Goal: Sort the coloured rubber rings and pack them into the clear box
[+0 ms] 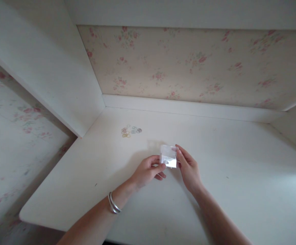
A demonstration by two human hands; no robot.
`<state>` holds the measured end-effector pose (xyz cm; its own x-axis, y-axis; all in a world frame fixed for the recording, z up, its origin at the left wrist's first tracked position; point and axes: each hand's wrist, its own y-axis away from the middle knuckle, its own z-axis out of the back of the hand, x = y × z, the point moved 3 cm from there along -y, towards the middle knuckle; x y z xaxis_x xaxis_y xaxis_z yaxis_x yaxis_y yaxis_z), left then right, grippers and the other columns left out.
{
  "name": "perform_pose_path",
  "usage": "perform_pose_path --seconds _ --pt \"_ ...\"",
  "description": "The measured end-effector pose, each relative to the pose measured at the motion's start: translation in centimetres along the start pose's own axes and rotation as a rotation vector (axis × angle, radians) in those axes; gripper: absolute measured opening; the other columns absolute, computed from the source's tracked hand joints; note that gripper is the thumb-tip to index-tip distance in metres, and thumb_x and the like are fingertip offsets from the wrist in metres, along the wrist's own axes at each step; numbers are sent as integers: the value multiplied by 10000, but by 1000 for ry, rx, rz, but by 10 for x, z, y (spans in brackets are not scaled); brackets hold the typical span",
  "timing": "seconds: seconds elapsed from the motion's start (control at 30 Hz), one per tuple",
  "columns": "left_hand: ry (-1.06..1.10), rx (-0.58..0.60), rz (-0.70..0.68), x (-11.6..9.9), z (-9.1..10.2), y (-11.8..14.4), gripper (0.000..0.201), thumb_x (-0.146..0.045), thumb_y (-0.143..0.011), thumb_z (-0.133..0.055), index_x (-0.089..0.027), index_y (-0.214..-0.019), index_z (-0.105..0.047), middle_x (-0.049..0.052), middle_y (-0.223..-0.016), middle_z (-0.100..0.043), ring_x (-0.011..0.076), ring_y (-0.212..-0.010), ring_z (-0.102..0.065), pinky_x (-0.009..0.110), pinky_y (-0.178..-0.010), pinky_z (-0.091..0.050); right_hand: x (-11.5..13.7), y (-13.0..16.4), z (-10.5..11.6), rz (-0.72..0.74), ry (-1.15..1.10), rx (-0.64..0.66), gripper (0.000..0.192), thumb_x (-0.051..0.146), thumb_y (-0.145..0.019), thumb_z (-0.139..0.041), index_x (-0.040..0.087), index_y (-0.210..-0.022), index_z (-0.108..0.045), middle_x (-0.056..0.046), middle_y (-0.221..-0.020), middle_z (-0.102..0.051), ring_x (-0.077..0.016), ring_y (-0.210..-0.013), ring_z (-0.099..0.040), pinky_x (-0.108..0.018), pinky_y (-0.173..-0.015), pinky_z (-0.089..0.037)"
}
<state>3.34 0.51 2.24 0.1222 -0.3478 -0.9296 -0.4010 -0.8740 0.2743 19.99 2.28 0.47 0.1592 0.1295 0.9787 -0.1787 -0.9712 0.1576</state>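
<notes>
**A:** Clear plastic bag point(168, 157) first — where do you have it?

**B:** I see it held just above the white worktop point(214, 190), between both hands, near the middle of the surface. It is small and see-through, with some tiny dark bits inside near its lower left; I cannot tell what they are.

**A:** And the fingers?

**B:** The left hand point(148, 172) has its fingers curled in, thumb and forefinger pinched on the bag's lower left edge. The right hand point(188, 168) has its fingers closed along the bag's right side, fingertips up at the top corner. Both have hold of the bag and nothing else.

**A:** Anything close by?

**B:** A little cluster of small rings point(131, 131) lies flat on the worktop, beyond the left hand and well apart from the bag, toward the back left corner. Two silver bangles point(113, 204) sit on the left wrist. Floral wallpaper point(188, 64) runs behind the worktop.
</notes>
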Motion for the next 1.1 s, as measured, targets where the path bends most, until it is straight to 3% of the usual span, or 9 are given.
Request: perform_pose_path --seconds 0.1,0.2,0.5,0.6,0.67,0.77,0.9,1.1 --pt "25 1 -2 -1 1 0 420 -430 -785 -651 -175 -1115 -602 91 -1007 -655 115 -588 -639 227 -537 -497 2 4 -4 -27 -21 127 648 553 -788 -598 220 -1333 -490 -64 -1086 -654 -205 -902 -618 -317 -725 -522" --pt "41 -3 -16 -2 1 0 419 -437 -799 -630 -169 -1119 -590 80 -943 -658 105 -545 -615 223 -505 -483 8 9 -8 -28 50 230 715 571 -786 -590 237 -1392 -409 -54 -1005 -665 -203 -860 -618 -330 -704 -529" --pt "4 -28 -19 -4 1 -1 425 -463 -758 -650 -180 -1066 -579 80 -1011 -621 136 -653 -627 213 -468 -485 12 12 -8 88 213 283 615 509 -789 -626 149 -1277 -522 1 -668 -595 -137 -575 -533 -274 -548 -471" --pt "-57 -140 -59 -6 6 -1 416 -525 -782 -594 -167 -993 -588 14 -729 -601 114 -539 -571 181 -396 -431 11 16 -10 72 198 337 609 489 -783 -643 134 -1263 -521 -8 -672 -600 -135 -557 -535 -275 -531 -468" --pt "-105 -221 -96 -7 10 -1 432 -563 -814 -527 -160 -956 -589 -49 -528 -490 82 -394 -458 163 -334 -347 10 18 -13 47 199 406 590 472 -784 -649 134 -1251 -523 -10 -667 -601 -136 -556 -536 -275 -531 -468" --pt "-112 -262 -138 -9 14 0 447 -582 -832 -485 -155 -902 -597 -65 -476 -443 71 -338 -393 170 -310 -296 7 20 -16 28 204 474 543 457 -789 -648 142 -1219 -540 -22 -702 -616 -135 -578 -538 -277 -548 -469" --pt "-85 -234 -142 -7 14 -1 434 -576 -816 -514 -152 -852 -602 -45 -521 -496 76 -367 -433 182 -336 -318 9 18 -14 15 184 452 509 476 -771 -659 167 -1167 -572 -49 -817 -647 -154 -678 -565 -279 -604 -473" --pt "-205 -131 -100 0 7 -3 430 -583 -808 -526 -159 -764 -586 -55 -451 -455 86 -385 -440 187 -372 -335 11 11 -5 29 280 262 466 586 -816 -528 151 -915 -661 4 -611 -532 -120 -558 -463 -231 -504 -372"
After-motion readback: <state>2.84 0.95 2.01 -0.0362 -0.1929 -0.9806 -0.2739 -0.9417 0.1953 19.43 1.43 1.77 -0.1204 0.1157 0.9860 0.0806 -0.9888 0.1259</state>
